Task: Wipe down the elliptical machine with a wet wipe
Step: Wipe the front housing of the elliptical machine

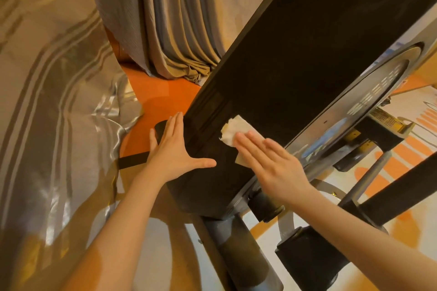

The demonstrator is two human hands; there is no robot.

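Wipe (235,129) flat under right hand (272,165) on elliptical housing (295,54)

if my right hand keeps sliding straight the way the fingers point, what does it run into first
Nothing obvious. The right hand lies flat on the wet wipe, fingers pointing up-left along the black housing. That panel looks smooth ahead; past its left edge there is only orange floor, though depth is hard to judge.
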